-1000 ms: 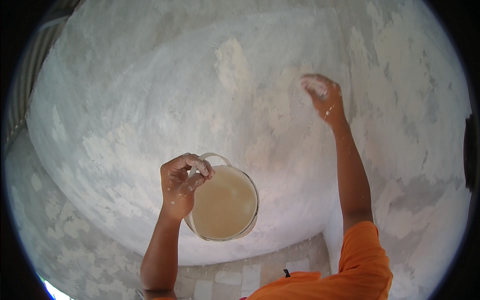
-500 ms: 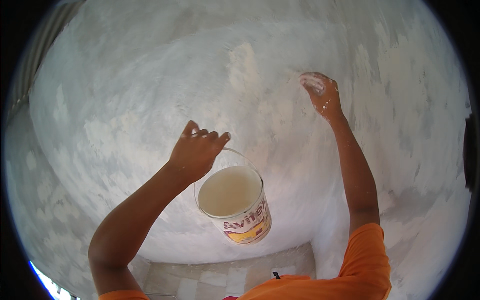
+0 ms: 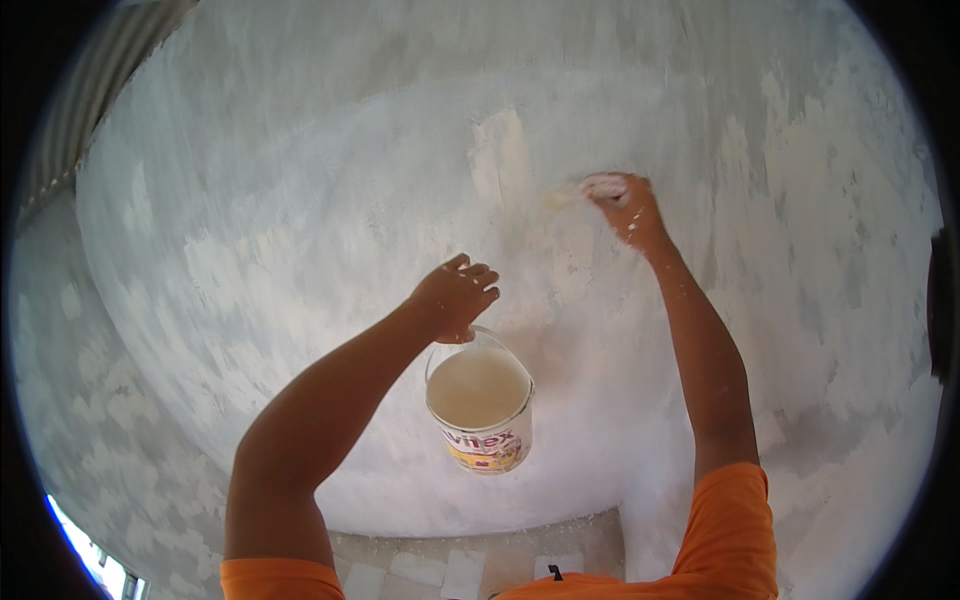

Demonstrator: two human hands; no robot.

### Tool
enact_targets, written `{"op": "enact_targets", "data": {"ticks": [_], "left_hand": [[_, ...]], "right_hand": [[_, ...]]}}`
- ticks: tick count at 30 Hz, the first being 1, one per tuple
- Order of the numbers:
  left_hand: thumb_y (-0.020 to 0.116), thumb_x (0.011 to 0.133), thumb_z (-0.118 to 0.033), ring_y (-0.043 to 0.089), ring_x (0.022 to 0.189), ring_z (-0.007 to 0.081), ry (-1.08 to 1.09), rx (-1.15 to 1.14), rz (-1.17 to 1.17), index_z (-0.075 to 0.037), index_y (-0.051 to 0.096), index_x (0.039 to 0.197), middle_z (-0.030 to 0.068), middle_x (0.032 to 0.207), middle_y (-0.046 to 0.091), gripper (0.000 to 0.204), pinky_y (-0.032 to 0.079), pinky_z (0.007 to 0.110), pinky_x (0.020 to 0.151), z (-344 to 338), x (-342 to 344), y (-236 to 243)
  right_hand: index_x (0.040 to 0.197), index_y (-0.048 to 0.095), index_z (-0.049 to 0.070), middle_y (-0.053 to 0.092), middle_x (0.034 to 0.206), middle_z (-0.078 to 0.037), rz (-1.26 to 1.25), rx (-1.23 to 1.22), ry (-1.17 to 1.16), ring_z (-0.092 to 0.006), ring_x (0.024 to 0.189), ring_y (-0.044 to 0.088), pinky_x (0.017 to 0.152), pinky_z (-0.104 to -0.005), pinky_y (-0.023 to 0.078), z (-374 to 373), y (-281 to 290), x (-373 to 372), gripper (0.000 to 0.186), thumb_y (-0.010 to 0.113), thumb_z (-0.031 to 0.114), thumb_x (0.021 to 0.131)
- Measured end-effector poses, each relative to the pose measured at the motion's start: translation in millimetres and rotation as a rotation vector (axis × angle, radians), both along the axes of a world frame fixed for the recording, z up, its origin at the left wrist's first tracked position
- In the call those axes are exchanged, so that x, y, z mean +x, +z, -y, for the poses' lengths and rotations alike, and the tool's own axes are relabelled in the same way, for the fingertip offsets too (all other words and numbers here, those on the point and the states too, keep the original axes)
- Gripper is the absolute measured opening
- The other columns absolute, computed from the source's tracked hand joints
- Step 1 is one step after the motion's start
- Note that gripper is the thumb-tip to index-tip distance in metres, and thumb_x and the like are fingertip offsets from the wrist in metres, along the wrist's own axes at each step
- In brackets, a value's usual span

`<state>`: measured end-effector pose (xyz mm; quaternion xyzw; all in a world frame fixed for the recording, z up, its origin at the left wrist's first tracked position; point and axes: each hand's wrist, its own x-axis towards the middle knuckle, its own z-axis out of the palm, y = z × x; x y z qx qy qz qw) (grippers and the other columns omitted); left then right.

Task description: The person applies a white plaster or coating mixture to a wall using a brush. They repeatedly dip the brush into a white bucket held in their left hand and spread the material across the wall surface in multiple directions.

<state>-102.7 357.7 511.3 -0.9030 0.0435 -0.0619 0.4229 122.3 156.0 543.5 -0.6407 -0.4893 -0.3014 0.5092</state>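
Note:
A white paint bucket (image 3: 487, 440) with a coloured label hangs upright by its thin wire handle (image 3: 505, 342). My left hand (image 3: 455, 297) carries it, with the handle running up to the thumb side and the fingers partly curled. Inside the bucket is cream-coloured liquid (image 3: 478, 388). Higher and to the right, my right hand (image 3: 628, 208) is closed around a pale, brush-like tool (image 3: 566, 197), whose tip points left against the wall. That tool is blurred, and the fingers hide most of it. White smears cover the right fingers, and white spots dot the back of the hand.
A grey wall (image 3: 330, 170) with patchy white and cream coating fills most of the view. Corrugated sheeting (image 3: 110, 90) shows at upper left. Below lies a floor with pale tiles (image 3: 463, 572). Something dark (image 3: 940, 305) sticks out at the right edge.
My left hand and the bucket have shifted right, the hand slightly downward. My right hand has moved a little left and down along the wall, and the tool's pale tip now shows.

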Motion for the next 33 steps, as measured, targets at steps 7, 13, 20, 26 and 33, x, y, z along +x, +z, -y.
{"op": "enact_targets", "data": {"ticks": [7,13,20,26,33], "left_hand": [[0.076,0.078,-0.033,0.023,0.149,0.0193,-0.287,-0.077,-0.011,-0.011,0.050,0.139,0.0047,0.160,0.029,0.070,0.021,0.041,0.123,-29,0,7],[0.078,0.076,-0.034,0.025,0.149,0.0226,-0.630,-0.122,-0.073,-0.009,0.052,0.134,0.0075,0.159,0.031,0.068,0.024,0.041,0.123,-84,12,-1],[0.080,0.068,-0.036,0.034,0.145,0.0195,-0.748,-0.092,0.031,-0.008,0.057,0.120,0.0074,0.158,0.034,0.063,0.029,0.037,0.122,-105,44,-18],[0.079,0.068,-0.040,0.032,0.146,0.0161,-0.664,-0.141,0.007,-0.007,0.066,0.114,0.0054,0.156,0.039,0.058,0.029,0.035,0.121,-73,75,-32],[0.078,0.072,-0.037,0.030,0.146,0.0169,-0.631,-0.184,-0.014,-0.008,0.064,0.120,0.0034,0.157,0.036,0.057,0.027,0.034,0.122,-82,63,-30]], "right_hand": [[0.105,0.071,0.003,0.069,0.112,-0.013,0.571,-0.008,-0.545,-0.0292,0.110,0.064,0.095,-0.0396,0.053,-13,21,-51,0.020,0.066,0.005,0.086],[0.103,0.073,0.011,0.068,0.114,-0.009,0.435,-0.376,-0.130,-0.0273,0.112,0.062,0.102,-0.0423,0.047,-31,-19,-100,0.016,0.071,0.015,0.088],[0.116,0.071,0.009,0.065,0.127,-0.010,0.322,0.193,-0.543,-0.0266,0.117,0.058,0.104,-0.0404,0.044,38,71,-28,0.030,0.070,0.027,0.093],[0.105,0.069,0.006,0.068,0.111,-0.012,0.980,0.279,-0.562,-0.0260,0.098,0.069,0.080,-0.0358,0.060,4,-10,-4,0.020,0.070,0.004,0.085],[0.102,0.073,0.006,0.073,0.104,-0.010,0.071,-0.101,-0.096,-0.0205,0.093,0.070,0.083,-0.0339,0.058,34,-23,-20,0.015,0.071,0.006,0.087]]}}
